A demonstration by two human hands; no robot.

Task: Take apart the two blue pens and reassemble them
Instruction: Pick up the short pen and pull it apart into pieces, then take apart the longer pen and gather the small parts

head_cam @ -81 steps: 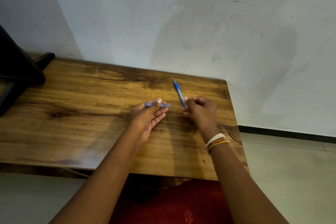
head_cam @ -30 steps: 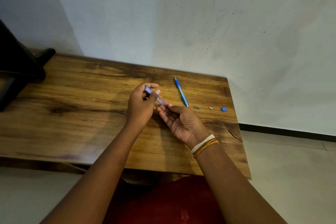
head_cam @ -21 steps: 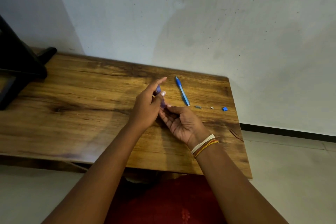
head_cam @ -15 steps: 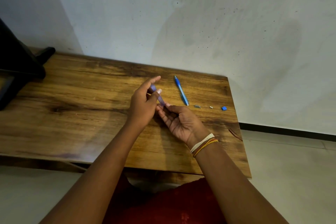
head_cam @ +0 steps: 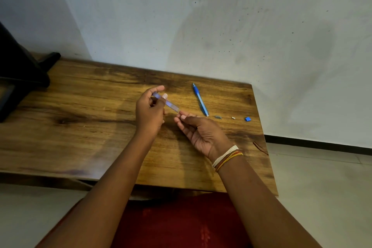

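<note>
Left hand (head_cam: 150, 113) pinches a translucent pen barrel (head_cam: 166, 103); right hand (head_cam: 203, 133), palm up, fingers its lower tip.

Beyond the right hand, a second blue pen (head_cam: 200, 99) and three small parts (head_cam: 233, 118) lie on the wooden table (head_cam: 80, 127), against a scuffed white wall (head_cam: 221, 26).

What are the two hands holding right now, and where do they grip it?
One blue pen: the left hand pinches its upper half, and the right hand has fingertips at its lower tip, though a firm grip there can't be told.

I see one slim translucent blue plastic pen barrel (head_cam: 166, 103) held slanted above the wooden tabletop, while the other solid blue pen (head_cam: 200, 99) lies flat near the far edge, with a small grey piece (head_cam: 217, 116), a tiny white piece (head_cam: 233, 118) and a blue cap piece (head_cam: 247, 119) in a row beside its near end.
</note>
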